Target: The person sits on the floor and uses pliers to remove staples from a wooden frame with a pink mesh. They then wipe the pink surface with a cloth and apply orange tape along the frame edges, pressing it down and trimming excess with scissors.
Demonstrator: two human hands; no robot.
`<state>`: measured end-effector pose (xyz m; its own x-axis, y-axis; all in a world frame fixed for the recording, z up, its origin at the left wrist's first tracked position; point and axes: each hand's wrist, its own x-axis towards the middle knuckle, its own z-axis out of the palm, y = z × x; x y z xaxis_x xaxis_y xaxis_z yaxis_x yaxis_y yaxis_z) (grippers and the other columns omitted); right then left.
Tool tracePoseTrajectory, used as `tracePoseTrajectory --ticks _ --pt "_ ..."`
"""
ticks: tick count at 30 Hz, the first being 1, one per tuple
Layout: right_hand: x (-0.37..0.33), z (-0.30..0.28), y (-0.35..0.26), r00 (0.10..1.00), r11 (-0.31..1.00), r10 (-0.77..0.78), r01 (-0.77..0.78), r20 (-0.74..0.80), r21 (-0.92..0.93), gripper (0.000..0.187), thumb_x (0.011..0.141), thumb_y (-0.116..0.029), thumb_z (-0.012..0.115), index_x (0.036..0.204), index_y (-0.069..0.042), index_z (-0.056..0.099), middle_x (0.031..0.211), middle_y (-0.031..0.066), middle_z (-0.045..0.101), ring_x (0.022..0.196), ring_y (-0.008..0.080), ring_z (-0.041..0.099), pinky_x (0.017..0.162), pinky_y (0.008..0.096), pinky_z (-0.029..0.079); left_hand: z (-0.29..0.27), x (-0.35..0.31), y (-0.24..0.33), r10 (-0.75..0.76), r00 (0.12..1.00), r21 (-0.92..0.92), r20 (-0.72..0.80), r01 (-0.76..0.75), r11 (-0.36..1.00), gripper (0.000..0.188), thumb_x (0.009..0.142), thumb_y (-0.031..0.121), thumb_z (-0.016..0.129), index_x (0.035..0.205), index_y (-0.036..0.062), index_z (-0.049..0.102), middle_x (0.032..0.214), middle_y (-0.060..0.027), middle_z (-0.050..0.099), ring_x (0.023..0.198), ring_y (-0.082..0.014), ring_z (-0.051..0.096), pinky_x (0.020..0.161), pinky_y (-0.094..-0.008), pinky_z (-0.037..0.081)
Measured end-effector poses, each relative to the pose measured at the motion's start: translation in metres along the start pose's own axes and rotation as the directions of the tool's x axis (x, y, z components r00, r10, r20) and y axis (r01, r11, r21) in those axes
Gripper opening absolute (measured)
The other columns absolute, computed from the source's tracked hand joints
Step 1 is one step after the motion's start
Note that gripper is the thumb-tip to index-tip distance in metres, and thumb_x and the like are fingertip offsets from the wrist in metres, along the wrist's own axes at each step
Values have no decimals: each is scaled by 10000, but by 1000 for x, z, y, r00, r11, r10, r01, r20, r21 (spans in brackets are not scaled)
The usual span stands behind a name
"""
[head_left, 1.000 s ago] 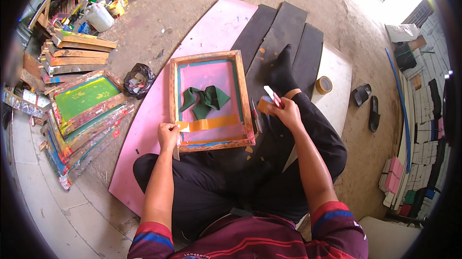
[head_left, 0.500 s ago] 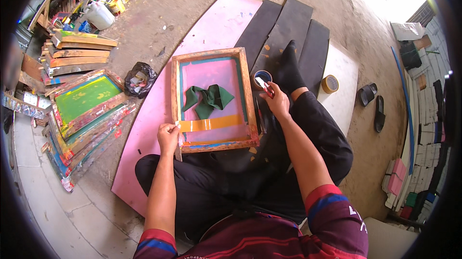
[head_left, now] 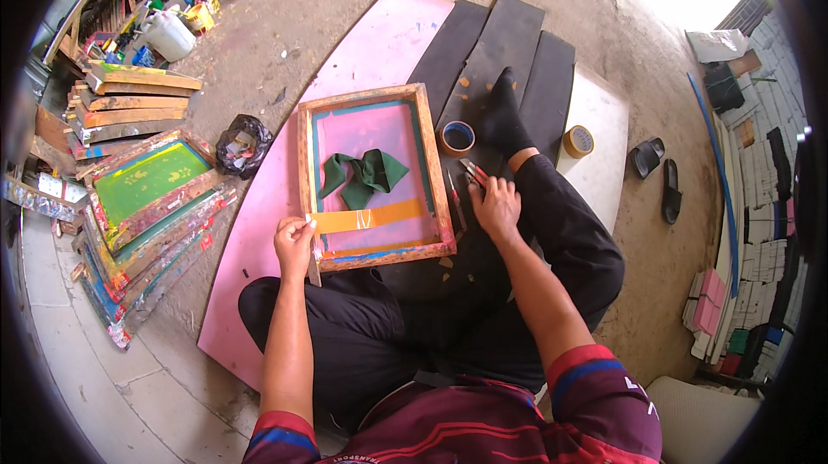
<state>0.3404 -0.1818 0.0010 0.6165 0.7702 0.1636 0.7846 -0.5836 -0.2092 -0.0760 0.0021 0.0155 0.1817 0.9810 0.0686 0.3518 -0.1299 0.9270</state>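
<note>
A strip of tan adhesive tape stretches across the lower part of a wooden-framed screen. My left hand pinches the strip's left end at the frame's left side. A folded dark green cloth lies on the mesh above the tape. To the right of the frame, low over the black mat, my right hand has its fingers around a red-handled cutter knife; part of the handle is hidden under them. A roll of tape rests just beyond the knife.
A second tape roll stands right of my leg. Slim tools lie beside the frame. Stacked painted screens and a black plastic bag are at the left. Sandals sit on the floor at right.
My right hand has drawn back toward me from the tape roll, lowering the cutter knife toward the mat. My left hand still pinches the tape end.
</note>
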Motion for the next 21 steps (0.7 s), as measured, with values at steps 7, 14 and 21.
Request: tracePoseTrajectory --ticks 7,14,21 --pt "-32 -7 -22 978 990 139 -140 158 -9 907 800 -613 842 1381 2 512 1343 284 627 1280 441 623 1007 553 550 0 -1 -1 29 1000 6 6 -29 1000 151 918 60 818 893 -64 737 1048 -81 683 887 -140 685 801 -275 562" --pt "-16 -1 -31 867 907 262 -372 425 199 785 744 -357 836 1300 21 429 1281 349 629 1155 521 684 1001 548 570 1 -1 8 20 999 -46 26 -19 999 146 917 50 817 880 -63 733 1050 -81 681 893 -135 685 798 -271 560" --pt "1 -8 -37 805 898 264 -406 531 169 707 733 -252 832 1275 -5 451 1160 307 735 1145 481 719 998 528 583 8 -7 47 143 984 -89 104 -134 987 124 904 1 814 864 -49 708 1037 -75 674 872 -124 672 758 -260 555"
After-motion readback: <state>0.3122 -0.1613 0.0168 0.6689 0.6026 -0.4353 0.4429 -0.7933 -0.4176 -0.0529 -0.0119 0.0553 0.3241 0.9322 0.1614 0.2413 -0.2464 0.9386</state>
